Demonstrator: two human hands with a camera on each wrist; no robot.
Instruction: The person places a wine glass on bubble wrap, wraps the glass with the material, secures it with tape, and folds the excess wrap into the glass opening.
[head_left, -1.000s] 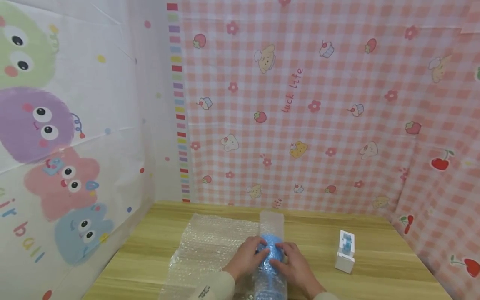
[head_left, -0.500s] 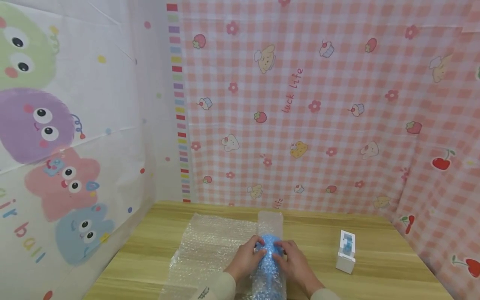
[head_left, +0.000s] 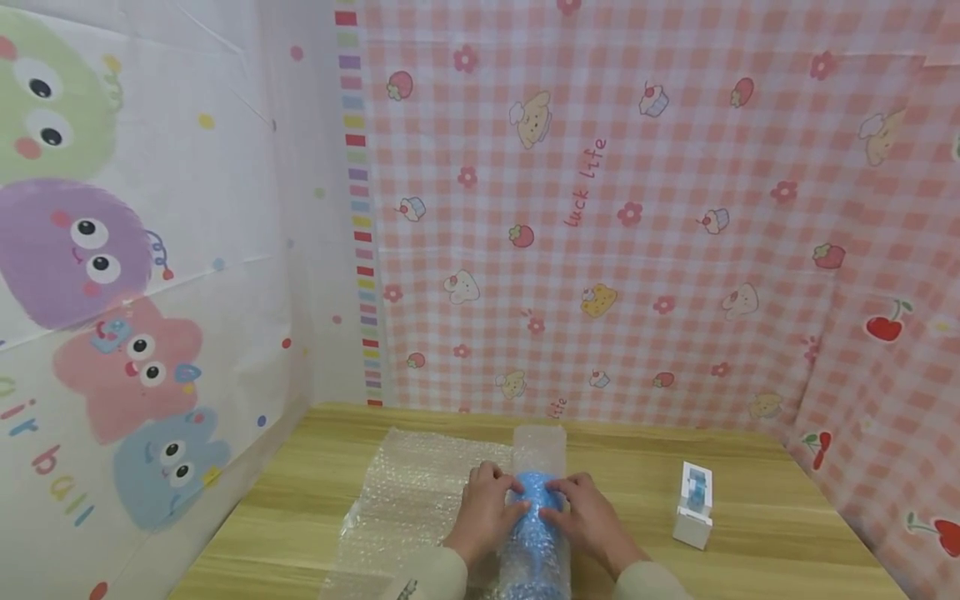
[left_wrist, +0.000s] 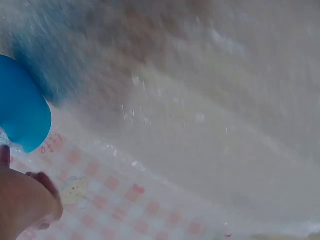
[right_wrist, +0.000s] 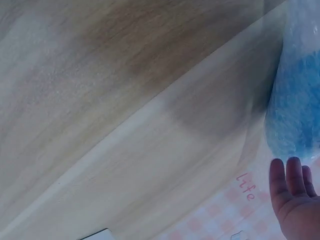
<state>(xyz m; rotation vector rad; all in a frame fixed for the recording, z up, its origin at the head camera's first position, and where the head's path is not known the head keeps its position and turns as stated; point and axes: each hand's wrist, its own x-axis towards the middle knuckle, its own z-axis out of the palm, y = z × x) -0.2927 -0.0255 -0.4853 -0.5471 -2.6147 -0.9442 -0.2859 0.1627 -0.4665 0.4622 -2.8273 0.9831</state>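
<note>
A long blue object (head_left: 537,500) lies rolled in clear bubble wrap on the table; its exact kind is hidden by the wrap. A flat sheet of bubble wrap (head_left: 412,492) spreads out to its left. My left hand (head_left: 483,510) holds the roll's left side, thumb and forefinger bent onto it. Opposite, my right hand (head_left: 592,515) grips the right side with curled fingers. A smooth blue rounded end (left_wrist: 25,107) shows bare in the left wrist view, beside my left fingers. In the right wrist view, fingertips (right_wrist: 293,167) sit right at the wrapped blue part (right_wrist: 297,110).
A white tape dispenser (head_left: 692,521) with a blue roll stands at the right on the wood-patterned table (head_left: 780,517). A pink checked cloth (head_left: 675,258) hangs behind the table, and a white printed cloth (head_left: 247,192) covers the left side.
The blue roll has turned and shifted slightly left. My left hand has moved its fingers up and apart a little, and my right hand has followed the roll leftward.
</note>
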